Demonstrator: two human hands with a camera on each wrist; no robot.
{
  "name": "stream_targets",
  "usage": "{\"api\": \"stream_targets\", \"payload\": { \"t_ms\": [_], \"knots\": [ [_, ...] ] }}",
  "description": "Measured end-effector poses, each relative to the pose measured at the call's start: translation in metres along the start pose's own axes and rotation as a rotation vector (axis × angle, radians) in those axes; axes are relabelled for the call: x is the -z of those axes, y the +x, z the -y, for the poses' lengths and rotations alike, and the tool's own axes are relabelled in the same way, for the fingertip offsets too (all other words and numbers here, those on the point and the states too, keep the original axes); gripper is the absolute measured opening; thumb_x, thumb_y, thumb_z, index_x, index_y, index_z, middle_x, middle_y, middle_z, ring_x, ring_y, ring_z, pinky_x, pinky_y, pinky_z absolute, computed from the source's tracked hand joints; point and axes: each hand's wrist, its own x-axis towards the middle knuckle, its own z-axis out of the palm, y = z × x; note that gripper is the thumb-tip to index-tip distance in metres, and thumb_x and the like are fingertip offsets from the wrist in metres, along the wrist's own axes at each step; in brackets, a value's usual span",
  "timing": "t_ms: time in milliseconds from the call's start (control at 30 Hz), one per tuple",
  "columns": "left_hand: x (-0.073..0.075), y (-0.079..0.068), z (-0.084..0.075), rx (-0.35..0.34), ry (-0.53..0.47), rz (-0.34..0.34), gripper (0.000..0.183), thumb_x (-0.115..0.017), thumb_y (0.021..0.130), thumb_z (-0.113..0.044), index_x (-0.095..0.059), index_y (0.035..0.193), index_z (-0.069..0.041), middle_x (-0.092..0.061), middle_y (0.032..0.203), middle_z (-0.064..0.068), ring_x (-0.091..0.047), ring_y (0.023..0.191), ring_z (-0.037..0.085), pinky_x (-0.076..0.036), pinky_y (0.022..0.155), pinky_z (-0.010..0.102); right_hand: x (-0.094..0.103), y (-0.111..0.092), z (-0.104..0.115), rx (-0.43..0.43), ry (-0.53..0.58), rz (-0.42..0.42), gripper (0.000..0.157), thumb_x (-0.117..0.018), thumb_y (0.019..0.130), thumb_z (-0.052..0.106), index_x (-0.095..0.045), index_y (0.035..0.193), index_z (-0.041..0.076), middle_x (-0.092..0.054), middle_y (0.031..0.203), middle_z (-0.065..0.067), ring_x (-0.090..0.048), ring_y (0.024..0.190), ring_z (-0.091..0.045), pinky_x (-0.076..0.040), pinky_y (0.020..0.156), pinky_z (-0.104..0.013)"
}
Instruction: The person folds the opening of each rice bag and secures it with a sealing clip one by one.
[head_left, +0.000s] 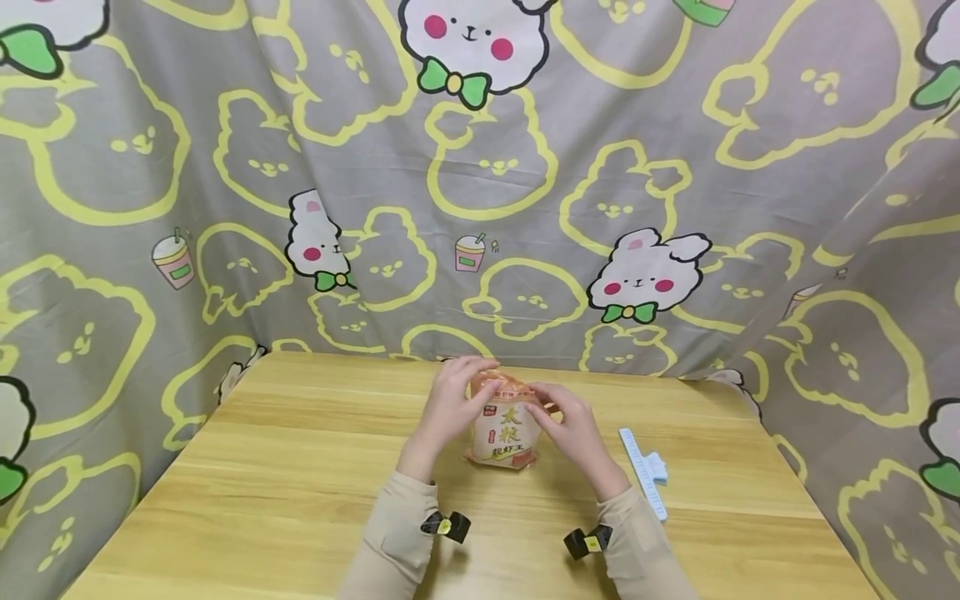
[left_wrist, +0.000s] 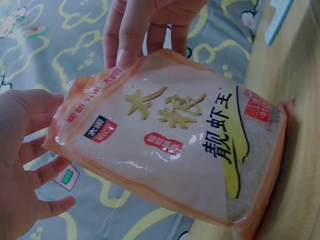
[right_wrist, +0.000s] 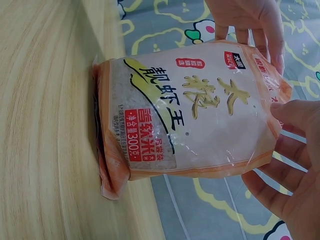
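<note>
A clear and orange plastic bag of rice (head_left: 508,429) stands upright on the table, its printed front facing me. My left hand (head_left: 453,398) pinches the bag's top left corner, thumb in front and fingers spread behind the edge. At the top right corner, my right hand (head_left: 570,419) grips with its thumb on the front and its fingers at the back. In the left wrist view the rice bag (left_wrist: 165,125) shows gold and black lettering, with white grains visible through its lower part. The right wrist view shows the bottom seal of the bag (right_wrist: 115,175) on the wood.
A light blue ruler-like clip (head_left: 645,475) lies on the wooden table (head_left: 285,483), right of my right hand. Behind and at both sides hangs a grey curtain (head_left: 390,175) with yellow outlines and white rabbit prints. Each sleeve has a black wrist camera (head_left: 447,527) on it.
</note>
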Motion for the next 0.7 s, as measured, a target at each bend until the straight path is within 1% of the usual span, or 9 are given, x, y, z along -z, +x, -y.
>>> {"api": "stream_targets", "payload": {
  "t_ms": [133, 267, 400, 567, 700],
  "knots": [
    [-0.003, -0.002, 0.001, -0.014, 0.006, -0.008, 0.027, -0.069, 0.091, -0.023, -0.069, 0.114, -0.010, -0.068, 0.115, 0.008, -0.058, 0.110, 0.027, -0.045, 0.097, 0.049, 0.000, -0.001, -0.001, 0.010, -0.012, 0.002, 0.030, -0.074, 0.084, 0.005, -0.068, 0.113, 0.002, -0.072, 0.103, -0.013, -0.069, 0.085, -0.023, -0.059, 0.071, -0.031],
    [-0.005, -0.003, 0.001, -0.058, 0.022, -0.030, 0.025, -0.069, 0.091, -0.023, -0.069, 0.112, -0.010, -0.069, 0.113, 0.007, -0.059, 0.109, 0.026, -0.047, 0.096, 0.048, 0.001, -0.001, 0.000, 0.021, -0.023, -0.003, 0.030, -0.074, 0.084, 0.005, -0.068, 0.113, 0.002, -0.072, 0.101, -0.012, -0.069, 0.084, -0.022, -0.059, 0.070, -0.031],
    [-0.005, -0.003, 0.001, -0.105, 0.034, -0.052, 0.021, -0.070, 0.089, -0.023, -0.070, 0.106, -0.011, -0.071, 0.109, 0.005, -0.061, 0.108, 0.025, -0.047, 0.096, 0.047, 0.000, -0.001, 0.004, 0.042, -0.035, -0.006, 0.030, -0.074, 0.084, 0.006, -0.068, 0.114, 0.003, -0.072, 0.101, -0.011, -0.068, 0.084, -0.020, -0.058, 0.069, -0.028],
    [-0.005, -0.005, 0.000, -0.137, 0.033, -0.065, 0.016, -0.072, 0.088, -0.021, -0.071, 0.102, -0.012, -0.072, 0.105, 0.004, -0.063, 0.106, 0.023, -0.048, 0.096, 0.044, -0.002, -0.002, 0.008, 0.064, -0.053, -0.009, 0.027, -0.073, 0.085, 0.009, -0.069, 0.111, 0.005, -0.072, 0.098, -0.008, -0.066, 0.082, -0.016, -0.056, 0.066, -0.024],
    [-0.004, -0.005, -0.002, -0.157, 0.032, -0.067, 0.013, -0.072, 0.088, -0.020, -0.071, 0.099, -0.013, -0.072, 0.103, 0.003, -0.063, 0.103, 0.021, -0.049, 0.094, 0.042, -0.003, -0.001, 0.012, 0.074, -0.063, -0.031, 0.022, -0.073, 0.085, 0.008, -0.070, 0.107, 0.005, -0.072, 0.094, -0.007, -0.067, 0.081, -0.015, -0.057, 0.067, -0.025]
  ]
}}
